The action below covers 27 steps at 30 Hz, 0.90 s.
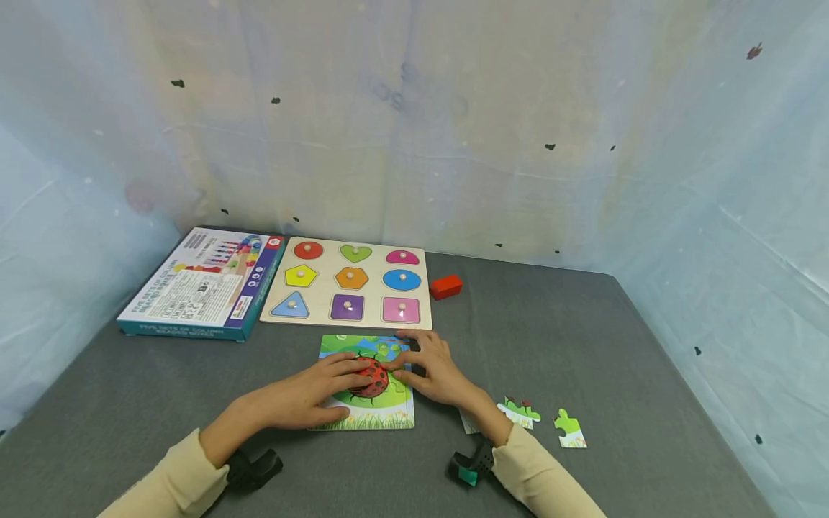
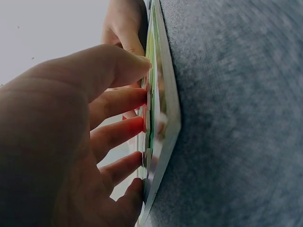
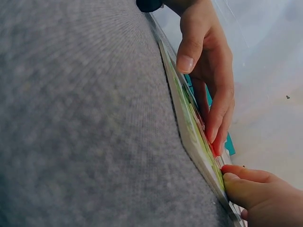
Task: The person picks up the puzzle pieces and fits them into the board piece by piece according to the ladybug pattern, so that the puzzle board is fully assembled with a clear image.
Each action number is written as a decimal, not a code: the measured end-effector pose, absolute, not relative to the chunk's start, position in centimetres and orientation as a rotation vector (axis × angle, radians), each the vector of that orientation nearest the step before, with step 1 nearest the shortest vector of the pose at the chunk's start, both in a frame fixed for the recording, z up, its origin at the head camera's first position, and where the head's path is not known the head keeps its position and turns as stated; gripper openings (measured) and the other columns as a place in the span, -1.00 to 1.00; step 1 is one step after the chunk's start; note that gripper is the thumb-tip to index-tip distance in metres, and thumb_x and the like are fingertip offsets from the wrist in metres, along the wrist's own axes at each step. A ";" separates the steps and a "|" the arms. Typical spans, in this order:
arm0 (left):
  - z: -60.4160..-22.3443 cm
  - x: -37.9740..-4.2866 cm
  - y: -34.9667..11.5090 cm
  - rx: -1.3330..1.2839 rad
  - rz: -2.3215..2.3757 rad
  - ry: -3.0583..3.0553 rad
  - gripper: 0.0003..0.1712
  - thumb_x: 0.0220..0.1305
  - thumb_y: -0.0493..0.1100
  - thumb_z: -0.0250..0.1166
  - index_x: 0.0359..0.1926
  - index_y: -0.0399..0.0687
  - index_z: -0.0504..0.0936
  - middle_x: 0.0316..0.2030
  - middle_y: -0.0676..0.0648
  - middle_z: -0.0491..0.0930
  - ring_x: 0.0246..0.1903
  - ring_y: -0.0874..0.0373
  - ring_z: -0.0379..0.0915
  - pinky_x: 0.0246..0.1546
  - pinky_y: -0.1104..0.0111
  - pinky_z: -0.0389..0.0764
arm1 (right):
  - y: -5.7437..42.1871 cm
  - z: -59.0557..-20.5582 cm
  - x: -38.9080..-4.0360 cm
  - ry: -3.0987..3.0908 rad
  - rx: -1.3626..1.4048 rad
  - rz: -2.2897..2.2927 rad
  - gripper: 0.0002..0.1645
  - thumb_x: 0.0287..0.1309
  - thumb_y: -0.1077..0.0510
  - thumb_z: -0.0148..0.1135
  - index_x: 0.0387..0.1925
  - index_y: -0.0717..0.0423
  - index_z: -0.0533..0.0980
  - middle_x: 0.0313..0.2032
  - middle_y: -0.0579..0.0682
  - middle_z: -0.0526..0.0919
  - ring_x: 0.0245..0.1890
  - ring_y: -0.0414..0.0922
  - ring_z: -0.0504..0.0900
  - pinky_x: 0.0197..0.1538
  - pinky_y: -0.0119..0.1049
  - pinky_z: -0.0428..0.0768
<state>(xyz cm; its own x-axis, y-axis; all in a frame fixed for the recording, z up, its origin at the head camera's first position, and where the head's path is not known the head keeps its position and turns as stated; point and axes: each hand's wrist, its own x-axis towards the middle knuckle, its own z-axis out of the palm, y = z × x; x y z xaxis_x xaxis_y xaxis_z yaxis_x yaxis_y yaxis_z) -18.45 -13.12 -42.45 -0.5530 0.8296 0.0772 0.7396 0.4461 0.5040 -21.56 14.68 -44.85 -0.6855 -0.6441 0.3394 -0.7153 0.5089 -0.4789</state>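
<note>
A ladybug jigsaw puzzle on a thin tray board lies at the middle of the table, its edges showing side-on in both wrist views. My left hand lies over its left part, fingertips on the red ladybug and thumb near the lower left. From the right, my right hand reaches in. Its thumb and index fingertip meet the puzzle close together beside the ladybug, while another finger extends to the top right corner. In the left wrist view, several puzzle pieces sit at slightly uneven heights.
Loose jigsaw pieces lie to the right: a corner piece, a white-and-green piece, and one partly under my right wrist. Behind the puzzle are a wooden shape board with knobbed shapes, a flat box and a red block.
</note>
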 end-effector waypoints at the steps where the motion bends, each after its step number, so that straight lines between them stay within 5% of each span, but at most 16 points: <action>1: -42.5 -18.5 -13.1 1.379 0.737 2.513 -0.37 0.28 -0.07 0.19 0.35 0.01 0.27 0.33 -0.13 0.20 0.34 -0.17 -0.04 0.15 -0.11 0.24 | 14.7 -44.8 -21.5 -2.629 1.187 0.914 -0.86 0.17 0.10 0.23 -0.23 -0.15 0.63 0.26 0.08 0.29 0.24 0.08 0.14 0.11 0.16 0.12; 20: -42.5 -18.5 -13.1 1.386 0.665 2.610 -0.43 0.26 -0.05 0.21 0.29 0.14 0.36 0.26 -0.15 0.23 0.26 -0.06 0.11 0.08 0.00 0.38 | 14.5 -44.9 -21.5 -2.611 1.221 0.844 -0.77 0.22 0.10 0.17 -0.08 -0.12 0.56 0.28 0.07 0.23 0.25 0.08 0.13 0.08 0.12 0.14; 27: -42.5 -18.4 -13.3 1.435 0.532 2.735 -0.43 0.25 0.02 0.21 0.29 0.26 0.37 0.27 -0.09 0.30 0.21 -0.15 0.13 0.11 -0.15 0.18 | 14.4 -44.9 -21.4 -2.565 1.271 0.856 -0.79 0.19 0.15 0.19 -0.11 -0.06 0.57 0.13 0.08 0.41 0.23 0.09 0.14 0.03 0.13 0.15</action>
<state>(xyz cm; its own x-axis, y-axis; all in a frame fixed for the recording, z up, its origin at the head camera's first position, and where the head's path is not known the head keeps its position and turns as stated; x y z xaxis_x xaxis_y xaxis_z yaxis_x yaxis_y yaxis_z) -18.43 -13.28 -42.52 -0.5809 0.8002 0.1489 0.7977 0.5232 0.3000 -21.42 14.39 -44.89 -0.6284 -0.6820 0.3741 -0.7700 0.4770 -0.4237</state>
